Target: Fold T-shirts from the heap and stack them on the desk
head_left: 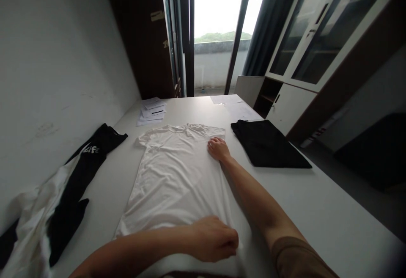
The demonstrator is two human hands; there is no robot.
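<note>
A white T-shirt (pixel 177 176) lies spread on the table, its neck and sleeves toward the window and its cloth creased. My right hand (pixel 218 147) is at the shirt's right side, just below the right sleeve, with its fingers bent and closed on the fabric. Crossing low over the shirt, my left arm brings my left hand (pixel 214 239) to the lower right corner by the hem. That hand is closed, and its fingertips are mostly hidden; the shirt's edge runs to them.
A folded black garment (pixel 272 144) lies on the white table (pixel 330 210) at right. Black clothing with white lettering (pixel 91 159) and a white garment (pixel 38 223) are heaped along the left wall. Papers (pixel 152 111) sit at the far left, more sheets (pixel 237 106) at the far right.
</note>
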